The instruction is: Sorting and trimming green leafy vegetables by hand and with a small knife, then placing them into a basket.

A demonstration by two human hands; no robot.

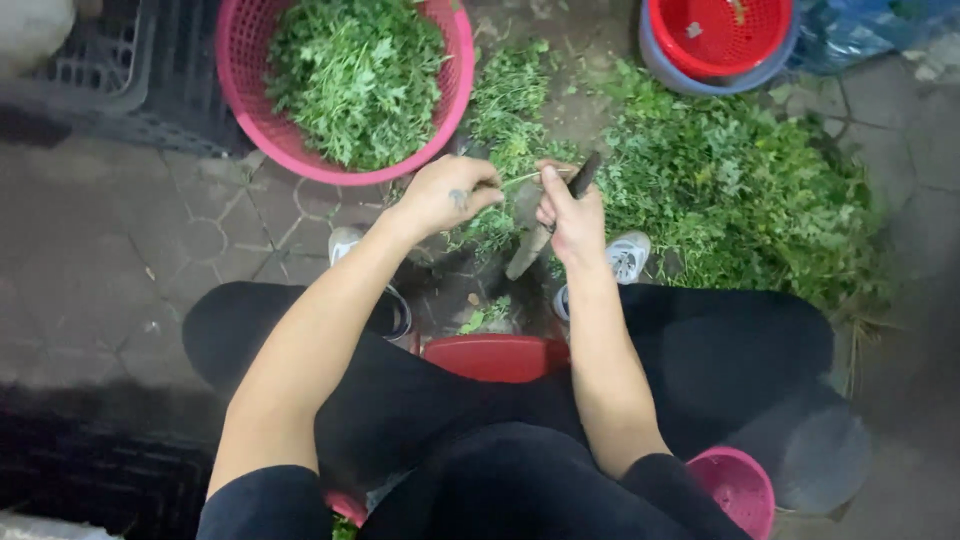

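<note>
My left hand [445,193] pinches a thin green herb stem [522,180] that runs across to my right hand [572,215]. My right hand grips a knife with a dark handle [584,173] and a grey blade [527,251] pointing down toward my feet. Both hands hover above the paved ground between a pink basket [245,75] full of picked green herbs [355,75] and a large loose heap of leafy herbs [735,185] on the right. I sit on a low red stool [495,357], knees spread, in white shoes [628,257].
A red basket nested in a blue-grey basin [715,40] stands at the top right. A black plastic crate [120,70] lies at the top left. A small pink basket [738,488] sits by my right thigh. The ground is hexagonal paving [130,240].
</note>
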